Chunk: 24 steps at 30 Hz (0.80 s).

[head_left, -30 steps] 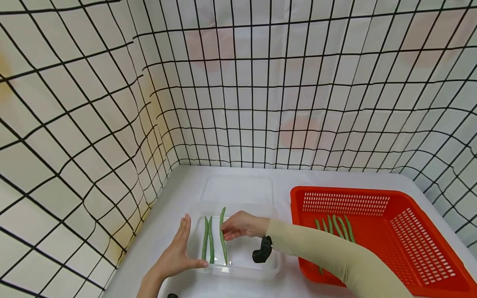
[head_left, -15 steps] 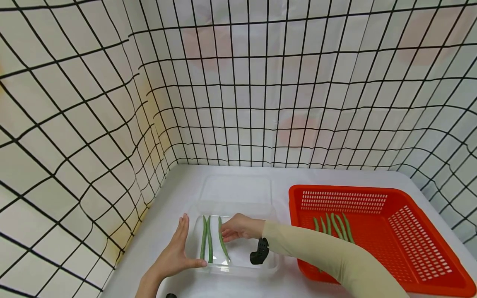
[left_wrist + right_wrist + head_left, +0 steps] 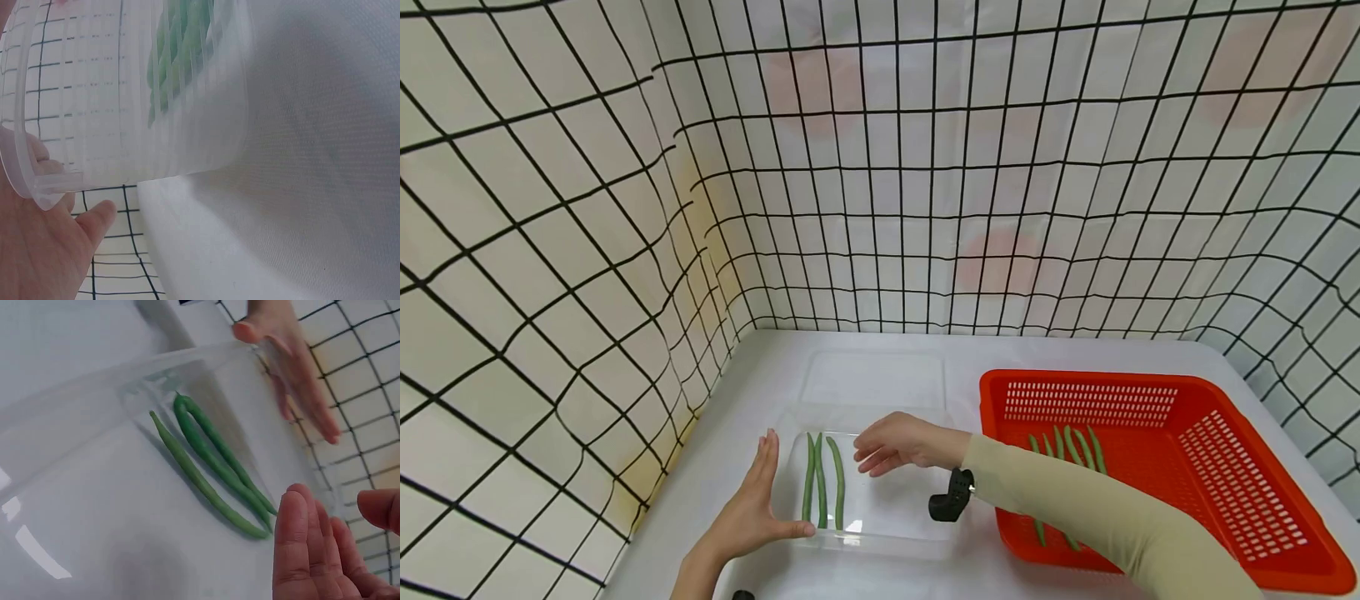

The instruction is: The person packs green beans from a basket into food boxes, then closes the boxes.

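Three green beans (image 3: pixel 838 483) lie lengthwise in the left part of a clear plastic box (image 3: pixel 910 546). In the right wrist view two of these beans (image 3: pixel 215 459) lie close together, and the third bean (image 3: pixel 203 485) rests a little apart. My left hand (image 3: pixel 752 508) rests at the box's front left corner, fingers straight and thumb spread along the rim. In the left wrist view the box wall (image 3: pixel 112 125) stands beside that hand's palm. My right hand (image 3: pixel 902 442) hovers over the box, right of the beans, with loose fingers (image 3: pixel 292 544) and nothing in them.
A red plastic basket (image 3: pixel 1180 379) stands on the right with several green beans (image 3: pixel 1097 450) in it, partly covered by my right sleeve (image 3: pixel 1075 492). Behind the box lies a clear lid (image 3: pixel 872 375). Black wire mesh (image 3: pixel 925 217) encloses the white table (image 3: pixel 760 367).
The right hand has lowered the third bean into the box and let go of it. It has since moved up and to the right. The left hand has stayed at the corner.
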### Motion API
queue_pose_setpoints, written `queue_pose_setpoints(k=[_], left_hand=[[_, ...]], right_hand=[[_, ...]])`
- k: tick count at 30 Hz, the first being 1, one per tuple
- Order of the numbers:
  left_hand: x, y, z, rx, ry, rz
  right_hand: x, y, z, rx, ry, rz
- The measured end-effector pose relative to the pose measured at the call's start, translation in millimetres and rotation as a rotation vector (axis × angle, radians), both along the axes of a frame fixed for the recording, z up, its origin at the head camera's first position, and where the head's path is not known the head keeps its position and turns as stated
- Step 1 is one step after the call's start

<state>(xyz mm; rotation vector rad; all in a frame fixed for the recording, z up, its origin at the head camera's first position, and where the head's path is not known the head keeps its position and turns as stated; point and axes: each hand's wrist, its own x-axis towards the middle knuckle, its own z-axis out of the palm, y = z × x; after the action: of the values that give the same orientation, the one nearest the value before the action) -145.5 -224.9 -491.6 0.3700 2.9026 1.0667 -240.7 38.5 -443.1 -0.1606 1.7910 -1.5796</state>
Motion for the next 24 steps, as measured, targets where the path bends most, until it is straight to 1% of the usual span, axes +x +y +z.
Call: queue_pose_setpoints(k=[2,4,8,12,15,17,20,24], left_hand=[[0.0,0.1,-0.3,0.003,-0.006,-0.003],[0.0,-0.1,-0.7,0.005,-0.007,-0.005],[0.2,-0.4,-1.3,0.003,0.001,-0.009],[0.8,-0.7,-1.1,0.004,0.003,-0.012],[1.1,-1.0,-0.8,-0.001,0.007,-0.014],[0.9,-1.0,-0.8,-0.005,0.011,-0.018],[0.2,-1.0,-0.9,-0.012,0.016,-0.020],[-0.8,-0.8,-1.3,-0.012,0.008,-0.014]], right_hand=[[-2.7,17.3,8.0,-0.013,0.014,0.009],[-5.7,36.2,15.9,-0.022,0.025,-0.007],[-10.6,81.1,28.1,-0.022,0.051,-0.071],[-12.7,131.1,33.0,-0.033,0.070,-0.121],[-12.7,168.4,32.8,-0.039,0.080,-0.146],[-12.4,191.8,30.8,-0.023,0.091,-0.167],[-12.3,223.3,23.9,0.046,0.107,-0.215],[-11.9,259.1,7.1,0.181,0.122,-0.255]])
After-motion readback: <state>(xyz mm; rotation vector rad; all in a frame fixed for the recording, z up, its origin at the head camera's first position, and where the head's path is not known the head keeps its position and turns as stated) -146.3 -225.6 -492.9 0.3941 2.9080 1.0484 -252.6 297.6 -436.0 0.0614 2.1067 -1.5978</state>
